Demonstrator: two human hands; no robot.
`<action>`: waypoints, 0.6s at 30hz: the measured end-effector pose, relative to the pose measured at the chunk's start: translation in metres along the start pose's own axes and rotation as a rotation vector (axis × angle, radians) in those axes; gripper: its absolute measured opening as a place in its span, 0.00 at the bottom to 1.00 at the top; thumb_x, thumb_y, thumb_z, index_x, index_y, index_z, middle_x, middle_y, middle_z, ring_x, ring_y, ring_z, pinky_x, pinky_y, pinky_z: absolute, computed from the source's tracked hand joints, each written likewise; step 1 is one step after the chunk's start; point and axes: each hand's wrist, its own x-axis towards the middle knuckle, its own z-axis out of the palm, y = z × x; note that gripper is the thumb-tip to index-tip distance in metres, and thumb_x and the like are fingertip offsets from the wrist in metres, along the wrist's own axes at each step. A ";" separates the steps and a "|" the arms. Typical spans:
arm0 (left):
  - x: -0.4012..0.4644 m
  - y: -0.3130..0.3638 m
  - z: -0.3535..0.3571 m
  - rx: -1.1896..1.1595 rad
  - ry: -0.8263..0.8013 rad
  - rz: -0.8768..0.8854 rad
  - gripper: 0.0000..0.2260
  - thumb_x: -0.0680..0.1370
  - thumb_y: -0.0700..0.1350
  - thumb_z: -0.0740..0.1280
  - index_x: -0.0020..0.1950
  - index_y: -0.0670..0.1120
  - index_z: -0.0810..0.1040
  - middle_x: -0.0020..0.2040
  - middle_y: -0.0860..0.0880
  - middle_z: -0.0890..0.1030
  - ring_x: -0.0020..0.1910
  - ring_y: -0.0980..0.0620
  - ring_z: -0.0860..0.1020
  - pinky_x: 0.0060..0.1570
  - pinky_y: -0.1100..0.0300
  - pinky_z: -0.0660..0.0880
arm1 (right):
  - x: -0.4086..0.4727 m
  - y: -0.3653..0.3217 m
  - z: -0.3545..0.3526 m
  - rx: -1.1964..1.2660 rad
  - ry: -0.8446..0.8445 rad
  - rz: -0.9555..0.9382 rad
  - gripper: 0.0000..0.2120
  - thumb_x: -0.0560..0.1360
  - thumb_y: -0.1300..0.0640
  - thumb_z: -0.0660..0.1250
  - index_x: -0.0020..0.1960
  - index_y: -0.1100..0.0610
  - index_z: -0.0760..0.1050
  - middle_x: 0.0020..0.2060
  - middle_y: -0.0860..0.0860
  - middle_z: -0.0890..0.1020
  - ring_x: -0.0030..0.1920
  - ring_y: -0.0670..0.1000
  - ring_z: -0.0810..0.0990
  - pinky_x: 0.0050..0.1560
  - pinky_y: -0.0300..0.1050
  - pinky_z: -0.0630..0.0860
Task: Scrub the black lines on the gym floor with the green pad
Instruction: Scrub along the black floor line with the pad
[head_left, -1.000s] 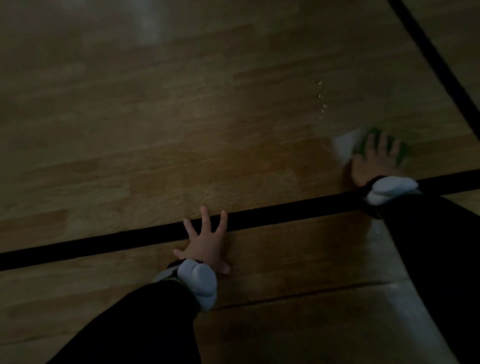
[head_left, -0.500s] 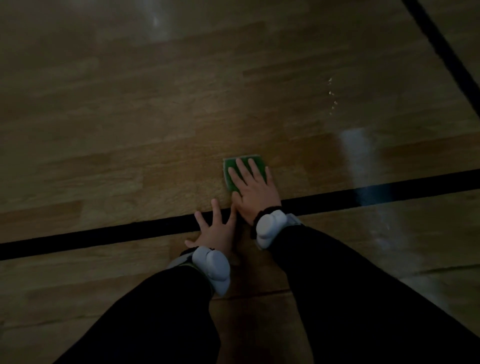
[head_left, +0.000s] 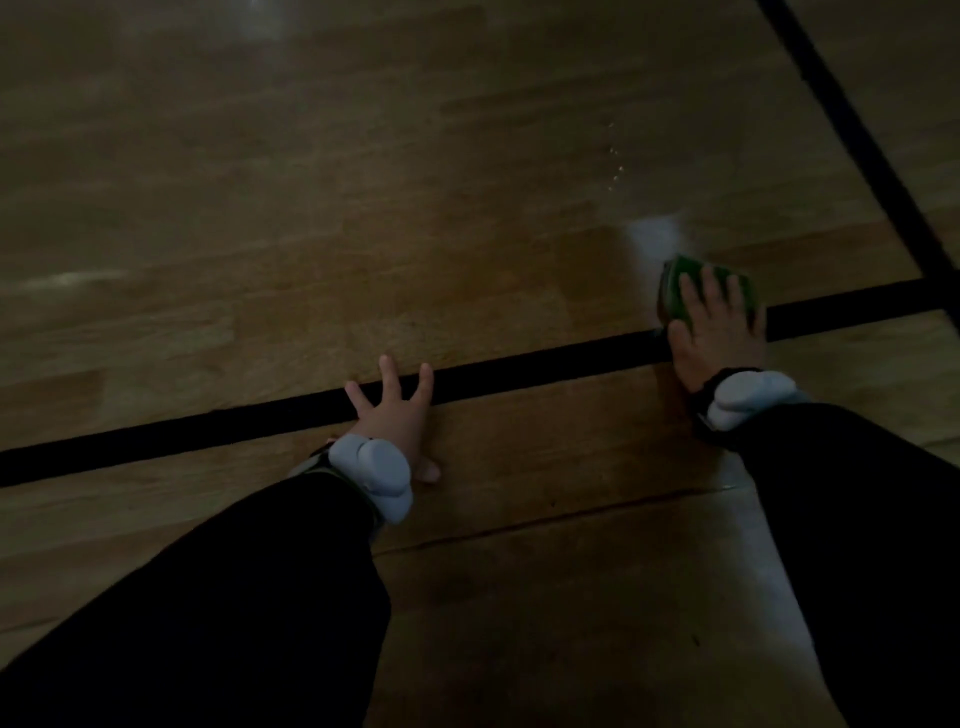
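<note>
A green pad (head_left: 675, 291) lies on the wooden gym floor at the right, just beyond a black line (head_left: 545, 361) that runs across the view. My right hand (head_left: 714, 327) presses flat on the pad with straight fingers, its palm over the line. My left hand (head_left: 397, 415) rests spread on the floor in the middle, fingers reaching across the same line. Both wrists wear grey bands over black sleeves.
A second black line (head_left: 852, 140) runs diagonally down the right side and meets the first near the right edge. A pale glare patch (head_left: 654, 234) shines on the boards just beyond the pad. A floor seam (head_left: 545, 519) runs below the hands.
My right hand has slid the green pad from beside my left hand far to the right along the black line. The left hand has stayed planted.
</note>
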 end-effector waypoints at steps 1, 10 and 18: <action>0.000 0.001 0.001 0.012 0.010 -0.002 0.52 0.71 0.48 0.75 0.76 0.58 0.35 0.76 0.46 0.30 0.74 0.30 0.39 0.65 0.33 0.64 | -0.003 0.001 0.003 -0.005 0.025 0.013 0.28 0.81 0.51 0.51 0.78 0.49 0.48 0.78 0.49 0.46 0.78 0.56 0.44 0.75 0.60 0.46; 0.000 0.003 0.002 0.081 0.056 0.025 0.52 0.71 0.51 0.74 0.77 0.55 0.34 0.76 0.42 0.32 0.72 0.26 0.41 0.70 0.33 0.53 | -0.069 -0.058 0.025 -0.049 -0.011 -0.232 0.29 0.79 0.47 0.48 0.78 0.50 0.44 0.78 0.51 0.44 0.78 0.56 0.43 0.75 0.58 0.42; -0.011 0.010 -0.001 0.139 0.067 0.030 0.50 0.73 0.51 0.72 0.77 0.52 0.34 0.76 0.39 0.33 0.74 0.30 0.42 0.70 0.35 0.50 | -0.147 -0.109 0.051 -0.095 -0.146 -0.515 0.30 0.80 0.45 0.49 0.78 0.47 0.41 0.78 0.47 0.40 0.77 0.54 0.38 0.74 0.56 0.34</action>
